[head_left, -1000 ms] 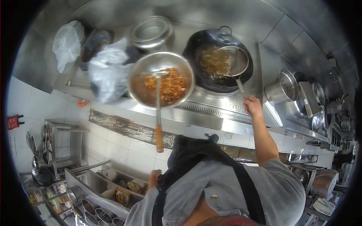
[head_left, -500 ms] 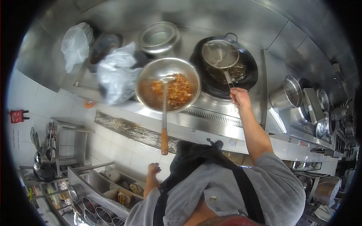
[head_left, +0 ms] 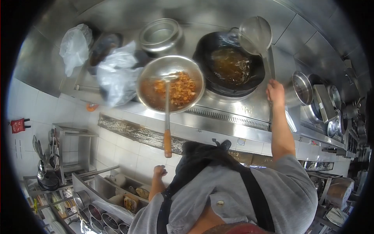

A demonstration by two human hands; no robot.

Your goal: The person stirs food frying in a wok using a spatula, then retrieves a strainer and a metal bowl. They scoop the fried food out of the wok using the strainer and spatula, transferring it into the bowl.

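Note:
My right hand [head_left: 276,93] is closed round the handle of a strainer [head_left: 255,34], which is raised at the upper right edge of a black wok [head_left: 202,50]. Dark oil with some light bits [head_left: 231,67] lies in the wok. To its left stands a steel bowl [head_left: 150,102] holding browned diced food [head_left: 182,91]. A ladle with a wooden handle [head_left: 167,142] rests in that bowl and sticks out over the counter's front edge. Low beside my body, my left hand [head_left: 159,171] is curled shut, apart from any object, and nothing shows in it.
Behind the bowl is a round steel pot [head_left: 160,37]. Clear plastic bags [head_left: 117,76] lie left of it. Several steel pots and pans [head_left: 303,87] crowd the right side. A steel rack with utensils [head_left: 48,171] and containers [head_left: 111,220] stands at lower left.
My right hand has moved right, carrying the strainer from over the wok's middle up to its right rim. The oil in the wok now shows. My left hand stays low by my body.

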